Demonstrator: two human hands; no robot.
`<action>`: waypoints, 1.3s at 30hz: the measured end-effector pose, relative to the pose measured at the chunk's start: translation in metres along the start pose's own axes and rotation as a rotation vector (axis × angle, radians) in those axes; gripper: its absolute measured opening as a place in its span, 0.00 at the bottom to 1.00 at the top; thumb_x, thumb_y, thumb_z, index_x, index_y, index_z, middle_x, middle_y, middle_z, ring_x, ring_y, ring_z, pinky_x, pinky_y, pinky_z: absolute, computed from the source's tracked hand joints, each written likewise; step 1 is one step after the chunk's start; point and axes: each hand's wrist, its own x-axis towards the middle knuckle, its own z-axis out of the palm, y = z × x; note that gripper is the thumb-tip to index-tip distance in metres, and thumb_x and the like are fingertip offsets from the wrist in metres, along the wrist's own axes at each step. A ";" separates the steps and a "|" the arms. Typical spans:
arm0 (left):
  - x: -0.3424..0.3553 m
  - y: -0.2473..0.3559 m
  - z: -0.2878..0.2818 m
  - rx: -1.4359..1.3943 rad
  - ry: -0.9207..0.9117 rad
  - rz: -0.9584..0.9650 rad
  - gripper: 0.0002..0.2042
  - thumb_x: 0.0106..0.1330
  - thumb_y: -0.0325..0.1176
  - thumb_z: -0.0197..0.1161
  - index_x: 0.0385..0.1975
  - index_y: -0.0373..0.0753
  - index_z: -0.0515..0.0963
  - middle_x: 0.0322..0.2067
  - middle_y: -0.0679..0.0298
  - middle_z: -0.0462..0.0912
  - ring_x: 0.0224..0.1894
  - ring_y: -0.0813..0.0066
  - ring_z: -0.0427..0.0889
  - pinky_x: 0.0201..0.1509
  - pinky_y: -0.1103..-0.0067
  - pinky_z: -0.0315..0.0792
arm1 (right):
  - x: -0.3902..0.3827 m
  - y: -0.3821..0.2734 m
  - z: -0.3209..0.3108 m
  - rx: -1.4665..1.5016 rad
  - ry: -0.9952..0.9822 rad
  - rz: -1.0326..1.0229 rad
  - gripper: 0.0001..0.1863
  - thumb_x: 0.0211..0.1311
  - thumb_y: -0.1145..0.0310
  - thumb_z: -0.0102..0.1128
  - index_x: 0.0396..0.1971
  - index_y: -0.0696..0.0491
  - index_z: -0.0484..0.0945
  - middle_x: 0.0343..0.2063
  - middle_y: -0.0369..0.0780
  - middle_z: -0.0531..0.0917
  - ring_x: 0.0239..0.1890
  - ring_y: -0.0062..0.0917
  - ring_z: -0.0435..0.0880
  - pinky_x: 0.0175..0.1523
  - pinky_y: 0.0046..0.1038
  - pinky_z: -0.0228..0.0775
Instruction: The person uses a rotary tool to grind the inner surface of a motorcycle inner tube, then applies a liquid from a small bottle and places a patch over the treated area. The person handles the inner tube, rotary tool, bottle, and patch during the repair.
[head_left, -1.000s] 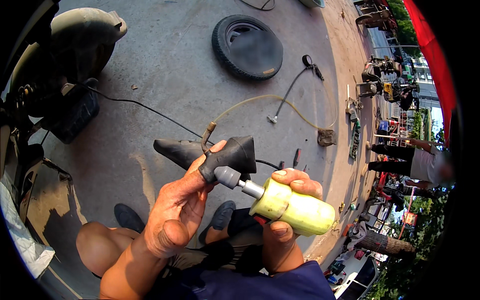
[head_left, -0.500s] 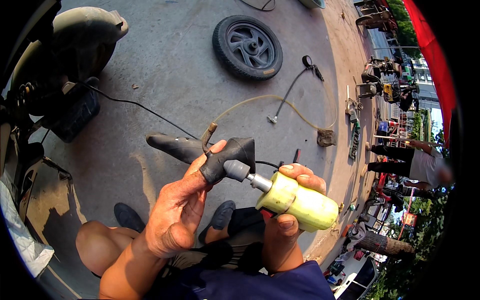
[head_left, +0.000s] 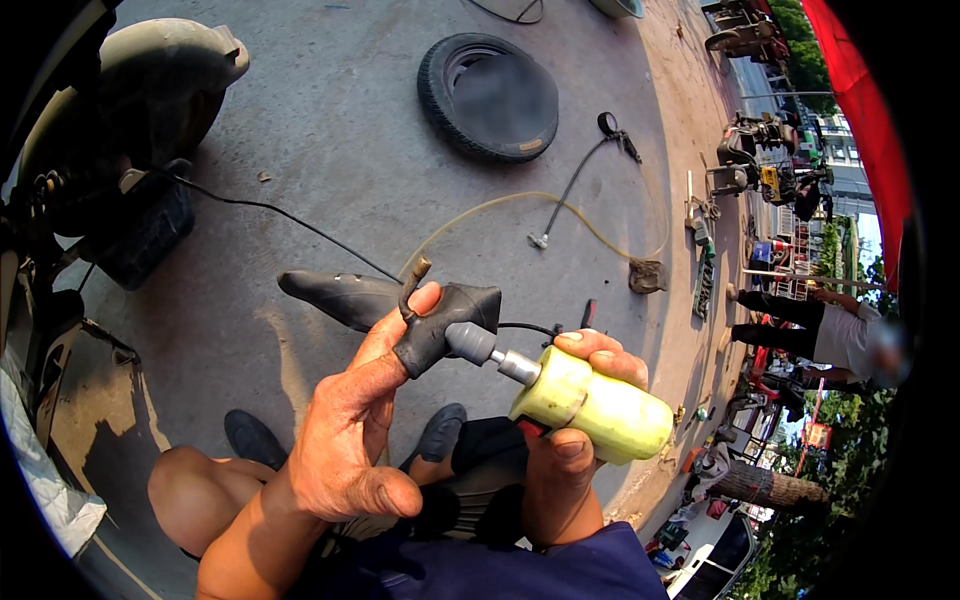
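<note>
A black rubber inner tube [head_left: 470,305] is stretched across my left hand [head_left: 345,440], whose fingers support it from behind. My left thumb sticks out to the right, off the rubber. The brass-coloured valve stem [head_left: 414,286] stands up beside my fingertips. My right hand [head_left: 563,470] is wrapped round a yellow-green handheld power tool [head_left: 605,410], thumb in front and fingers over the top. Its rounded grey tip [head_left: 470,343] touches the tube face near my left fingers. Whether the tip is spinning cannot be made out.
A tyre [head_left: 440,100] on its rim lies on the concrete ahead. Right of it is an air hose with a gauge [head_left: 608,124]. A black cable [head_left: 290,220] runs from the motorcycle [head_left: 165,80] at left. A person [head_left: 845,330] stands far right, near parked vehicles.
My left thumb has swung to the right and straightened. The tool tip stays against the tube. The whole view has shifted slightly.
</note>
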 end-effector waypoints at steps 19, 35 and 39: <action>0.001 0.010 0.011 -0.085 0.081 -0.139 0.64 0.42 0.80 0.60 0.67 0.24 0.60 0.72 0.46 0.51 0.75 0.56 0.48 0.77 0.63 0.39 | 0.002 0.006 -0.007 -0.005 -0.022 -0.055 0.34 0.51 0.60 0.78 0.54 0.54 0.69 0.50 0.52 0.77 0.50 0.34 0.79 0.54 0.35 0.74; -0.003 0.006 0.010 -0.186 0.073 -0.121 0.62 0.46 0.80 0.56 0.66 0.23 0.60 0.72 0.47 0.52 0.75 0.57 0.49 0.77 0.63 0.41 | 0.001 0.003 -0.004 0.036 -0.070 -0.044 0.34 0.51 0.59 0.77 0.53 0.54 0.68 0.48 0.50 0.77 0.52 0.35 0.78 0.55 0.35 0.75; -0.002 0.005 0.010 -0.204 0.085 -0.138 0.62 0.46 0.79 0.58 0.66 0.23 0.60 0.72 0.48 0.52 0.75 0.58 0.49 0.77 0.63 0.41 | -0.002 0.004 -0.004 0.003 -0.120 -0.051 0.33 0.52 0.58 0.77 0.53 0.54 0.68 0.49 0.50 0.77 0.52 0.35 0.78 0.54 0.35 0.75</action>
